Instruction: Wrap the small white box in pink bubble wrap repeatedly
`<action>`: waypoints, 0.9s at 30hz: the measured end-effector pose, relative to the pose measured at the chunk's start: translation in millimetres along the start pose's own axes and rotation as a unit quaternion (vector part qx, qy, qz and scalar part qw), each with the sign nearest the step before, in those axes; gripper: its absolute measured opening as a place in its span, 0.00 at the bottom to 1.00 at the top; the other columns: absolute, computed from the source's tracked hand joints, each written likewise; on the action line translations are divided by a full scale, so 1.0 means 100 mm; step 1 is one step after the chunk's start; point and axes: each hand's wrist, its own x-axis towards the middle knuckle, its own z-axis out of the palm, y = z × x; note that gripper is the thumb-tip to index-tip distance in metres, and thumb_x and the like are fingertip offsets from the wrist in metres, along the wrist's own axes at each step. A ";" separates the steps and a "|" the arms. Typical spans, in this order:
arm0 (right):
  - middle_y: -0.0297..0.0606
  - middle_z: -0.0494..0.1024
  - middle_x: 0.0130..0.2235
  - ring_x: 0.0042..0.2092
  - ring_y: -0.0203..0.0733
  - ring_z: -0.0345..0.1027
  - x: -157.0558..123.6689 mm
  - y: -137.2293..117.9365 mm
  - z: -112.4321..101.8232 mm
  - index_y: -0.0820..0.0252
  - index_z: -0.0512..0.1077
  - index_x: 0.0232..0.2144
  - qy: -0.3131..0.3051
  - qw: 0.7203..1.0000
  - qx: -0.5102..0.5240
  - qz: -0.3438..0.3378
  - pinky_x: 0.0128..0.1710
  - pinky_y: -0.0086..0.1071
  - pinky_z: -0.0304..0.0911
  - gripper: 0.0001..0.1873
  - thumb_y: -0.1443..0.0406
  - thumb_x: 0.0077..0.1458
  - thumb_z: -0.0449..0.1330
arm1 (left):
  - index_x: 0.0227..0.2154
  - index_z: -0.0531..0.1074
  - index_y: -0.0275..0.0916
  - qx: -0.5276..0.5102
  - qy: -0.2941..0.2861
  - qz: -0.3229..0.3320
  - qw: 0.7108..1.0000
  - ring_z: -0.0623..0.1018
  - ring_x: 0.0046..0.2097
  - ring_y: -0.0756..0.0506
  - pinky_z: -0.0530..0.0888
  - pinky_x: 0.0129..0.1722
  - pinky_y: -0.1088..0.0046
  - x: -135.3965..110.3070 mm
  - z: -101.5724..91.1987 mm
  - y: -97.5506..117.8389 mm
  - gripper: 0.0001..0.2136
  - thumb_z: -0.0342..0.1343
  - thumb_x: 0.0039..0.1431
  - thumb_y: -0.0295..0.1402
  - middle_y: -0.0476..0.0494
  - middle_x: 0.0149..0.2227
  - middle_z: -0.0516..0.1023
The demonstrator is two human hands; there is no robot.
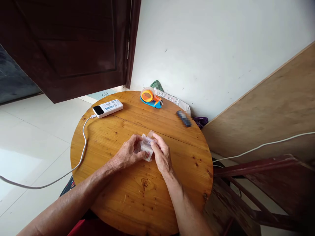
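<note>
My left hand [126, 154] and my right hand [161, 153] meet over the middle of a round wooden table [118, 131]. Between them they pinch a small clear plastic packet [146, 148] with something pale inside. The fingers of both hands are closed on the packet's edges, and the packet rests low, at or just above the tabletop. What the packet contains I cannot make out.
A white power bank [107, 108] with a white cable [82, 147] lies at the table's far left. An orange and blue tape dispenser [150, 97] and a small dark object [184, 118] sit at the far side. A dark door [73, 49], a wall, a wooden board [270, 108] and a dark wooden frame [258, 183] surround the table.
</note>
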 end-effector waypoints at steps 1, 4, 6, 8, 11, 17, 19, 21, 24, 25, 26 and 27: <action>0.43 0.81 0.46 0.46 0.48 0.76 0.00 -0.01 0.01 0.58 0.69 0.55 0.002 1.000 0.002 -0.003 0.47 0.40 0.71 0.24 0.55 0.59 0.58 | 0.46 0.67 0.38 -0.025 -0.009 0.006 1.000 0.77 0.37 0.47 0.74 0.37 0.70 0.01 0.00 0.00 0.22 0.65 0.49 0.36 0.47 0.38 0.77; 0.44 0.80 0.47 0.46 0.48 0.76 0.00 -0.04 0.02 0.58 0.69 0.54 0.012 1.000 0.010 -0.018 0.47 0.40 0.71 0.24 0.55 0.57 0.60 | 0.50 0.64 0.38 -0.102 -0.032 0.032 0.994 0.77 0.40 0.47 0.74 0.39 0.71 0.02 0.02 -0.01 0.25 0.65 0.49 0.33 0.44 0.44 0.76; 0.43 0.81 0.45 0.46 0.48 0.76 0.01 -0.06 0.03 0.57 0.70 0.53 0.012 1.000 0.022 -0.016 0.47 0.40 0.71 0.23 0.55 0.57 0.60 | 0.56 0.60 0.39 -0.132 -0.043 0.042 0.989 0.77 0.42 0.47 0.75 0.41 0.70 0.03 0.02 -0.05 0.31 0.64 0.49 0.32 0.41 0.49 0.74; 0.42 0.81 0.41 0.43 0.47 0.77 0.02 -0.08 0.03 0.57 0.70 0.51 0.014 0.999 0.034 -0.006 0.45 0.40 0.72 0.23 0.55 0.56 0.61 | 0.62 0.55 0.41 -0.142 -0.056 0.051 0.987 0.77 0.43 0.46 0.75 0.42 0.68 0.03 0.02 -0.12 0.36 0.64 0.50 0.31 0.40 0.50 0.74; 0.40 0.81 0.39 0.40 0.45 0.77 0.01 -0.10 0.05 0.57 0.71 0.48 0.030 0.998 0.052 0.001 0.43 0.39 0.73 0.21 0.55 0.54 0.62 | 0.66 0.51 0.43 -0.138 -0.086 0.059 0.985 0.77 0.43 0.46 0.74 0.44 0.67 0.03 0.01 -0.21 0.40 0.64 0.51 0.31 0.42 0.46 0.75; 0.40 0.82 0.37 0.38 0.44 0.78 0.01 -0.10 0.05 0.58 0.72 0.42 0.062 0.997 0.044 -0.007 0.41 0.38 0.74 0.14 0.58 0.55 0.61 | 0.66 0.53 0.42 -0.094 -0.075 0.053 0.991 0.77 0.42 0.46 0.74 0.42 0.67 0.01 0.00 -0.22 0.39 0.63 0.52 0.33 0.43 0.45 0.76; 0.40 0.83 0.36 0.38 0.44 0.78 0.01 -0.11 0.03 0.58 0.73 0.41 0.070 0.997 0.024 -0.019 0.41 0.38 0.73 0.12 0.58 0.56 0.60 | 0.66 0.54 0.43 -0.058 -0.061 0.055 0.995 0.77 0.42 0.46 0.75 0.43 0.67 0.00 -0.01 -0.19 0.38 0.63 0.53 0.34 0.43 0.46 0.76; 0.39 0.83 0.35 0.37 0.44 0.78 0.01 -0.12 0.02 0.57 0.75 0.39 0.076 0.996 -0.006 -0.040 0.42 0.38 0.73 0.10 0.59 0.58 0.59 | 0.65 0.55 0.43 -0.038 -0.056 0.061 0.996 0.78 0.42 0.46 0.75 0.43 0.68 -0.01 -0.01 -0.18 0.37 0.62 0.54 0.35 0.43 0.48 0.76; 0.38 0.83 0.36 0.39 0.44 0.77 -0.01 -0.15 0.02 0.56 0.77 0.37 0.076 0.991 -0.064 -0.092 0.43 0.38 0.72 0.09 0.60 0.60 0.58 | 0.65 0.56 0.43 -0.043 -0.050 0.067 0.996 0.77 0.42 0.46 0.75 0.44 0.68 0.00 -0.02 -0.17 0.35 0.61 0.55 0.35 0.43 0.48 0.76; 0.38 0.83 0.37 0.39 0.44 0.77 -0.02 -0.16 0.02 0.55 0.78 0.37 0.074 0.987 -0.083 -0.116 0.44 0.38 0.71 0.09 0.60 0.60 0.58 | 0.65 0.56 0.42 -0.050 -0.050 0.067 0.995 0.77 0.43 0.46 0.75 0.44 0.68 0.00 -0.02 -0.17 0.34 0.60 0.56 0.35 0.43 0.48 0.76; 0.38 0.82 0.38 0.40 0.44 0.76 -0.03 -0.18 0.03 0.54 0.78 0.36 0.071 0.982 -0.101 -0.141 0.45 0.38 0.71 0.09 0.61 0.61 0.58 | 0.64 0.56 0.42 -0.056 -0.050 0.066 0.995 0.77 0.43 0.46 0.74 0.44 0.68 0.01 -0.02 -0.17 0.34 0.60 0.56 0.35 0.43 0.47 0.76; 0.38 0.82 0.38 0.41 0.44 0.76 -0.04 -0.18 0.03 0.54 0.79 0.36 0.067 0.977 -0.116 -0.165 0.45 0.37 0.71 0.10 0.61 0.61 0.57 | 0.64 0.57 0.41 -0.061 -0.050 0.063 0.995 0.77 0.43 0.46 0.74 0.43 0.68 0.02 -0.03 -0.17 0.33 0.60 0.56 0.35 0.43 0.47 0.76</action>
